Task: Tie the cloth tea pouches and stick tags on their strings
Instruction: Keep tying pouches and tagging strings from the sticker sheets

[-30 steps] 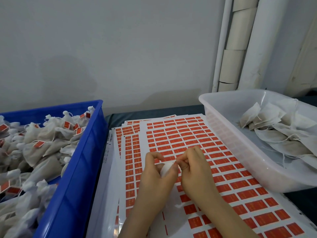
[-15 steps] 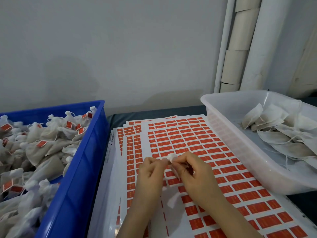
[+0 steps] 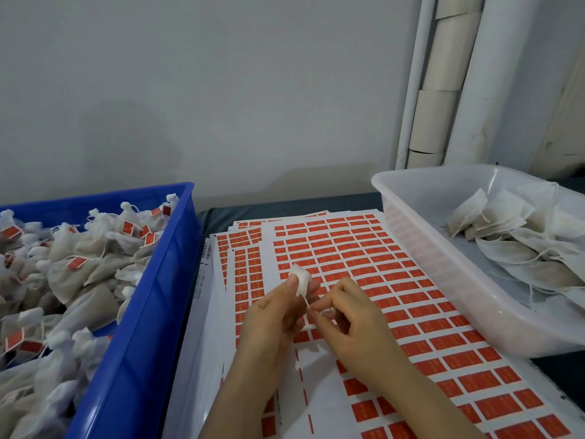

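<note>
My left hand (image 3: 272, 315) grips a small white cloth tea pouch (image 3: 300, 278); its gathered top sticks up above my fingers. A thin white string (image 3: 306, 301) runs from the pouch down to my right hand (image 3: 345, 315), which pinches it between thumb and fingertips. Both hands hover over the stacked sheets of red sticker tags (image 3: 364, 264). The lower part of the pouch is hidden inside my left hand.
A blue crate (image 3: 152, 296) on the left is piled with tied pouches bearing red tags. A translucent white tub (image 3: 443, 280) on the right holds flat untied pouches (image 3: 519, 248). White pipes and cardboard tubes (image 3: 443, 90) stand against the wall behind.
The pouch has risen above my left fingers. My right hand has pulled a little to the right, drawing the string out between the hands.
</note>
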### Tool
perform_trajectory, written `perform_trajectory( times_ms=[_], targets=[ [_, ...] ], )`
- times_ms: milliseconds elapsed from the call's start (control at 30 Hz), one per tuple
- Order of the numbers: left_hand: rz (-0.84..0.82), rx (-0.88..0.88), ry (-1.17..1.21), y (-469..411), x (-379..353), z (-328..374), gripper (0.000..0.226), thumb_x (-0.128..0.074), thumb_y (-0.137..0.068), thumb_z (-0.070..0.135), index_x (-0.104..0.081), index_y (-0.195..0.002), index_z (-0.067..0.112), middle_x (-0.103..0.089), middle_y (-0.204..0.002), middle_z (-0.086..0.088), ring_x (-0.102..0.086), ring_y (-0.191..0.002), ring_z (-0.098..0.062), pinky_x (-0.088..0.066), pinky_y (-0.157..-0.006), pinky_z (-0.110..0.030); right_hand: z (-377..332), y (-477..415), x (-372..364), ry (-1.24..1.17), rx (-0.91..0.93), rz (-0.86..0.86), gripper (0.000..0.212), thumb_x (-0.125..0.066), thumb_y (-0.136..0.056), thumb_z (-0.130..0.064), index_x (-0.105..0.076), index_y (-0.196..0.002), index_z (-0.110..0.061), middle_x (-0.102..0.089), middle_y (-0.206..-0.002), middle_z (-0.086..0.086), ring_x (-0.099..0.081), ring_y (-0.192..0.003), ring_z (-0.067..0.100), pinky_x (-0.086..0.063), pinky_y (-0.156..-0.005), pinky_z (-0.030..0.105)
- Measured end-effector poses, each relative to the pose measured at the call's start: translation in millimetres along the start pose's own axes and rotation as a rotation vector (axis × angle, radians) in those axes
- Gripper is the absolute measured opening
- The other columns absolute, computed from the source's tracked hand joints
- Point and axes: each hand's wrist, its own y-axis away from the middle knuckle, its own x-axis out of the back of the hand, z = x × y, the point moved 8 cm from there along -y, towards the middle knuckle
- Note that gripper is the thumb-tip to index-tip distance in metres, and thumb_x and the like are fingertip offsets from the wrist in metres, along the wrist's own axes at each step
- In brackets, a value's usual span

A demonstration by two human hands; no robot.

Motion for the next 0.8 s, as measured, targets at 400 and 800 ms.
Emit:
perform_trajectory(
  times_ms=[400, 800],
  targets=[
    [0.112, -0.089, -0.298, -3.2, 6.8, -0.1, 0.011, -0.066, -0.084, 0.036, -0.065, -0.095, 0.033, -0.071, -0.085, 0.014, -0.067, -0.084, -0.009, -0.050, -0.057, -0.011, 5.5, -1.8, 3.8, -0.026, -0.016, 0.004, 0.030, -0.063, -0.086, -0.026, -0.042, -0.078, -0.045, -0.039, -0.105, -0.029, -0.050, -0.090, -0.009, -0.043, -0.065, 0.003],
    [0.148, -0.544, -0.977, 10.8, -5.5, 18.9, 0.010, -0.061, -0.091, 0.025, -0.061, -0.090, 0.035, -0.053, -0.083, 0.030, -0.056, -0.082, -0.004, -0.044, -0.078, -0.014, 0.9, 2.7, -7.1, 0.142, 0.067, -0.172, 0.009, -0.054, -0.090, -0.027, -0.060, -0.096, -0.029, -0.041, -0.129, -0.028, -0.050, -0.098, -0.010, -0.038, -0.082, -0.001]
  ],
)
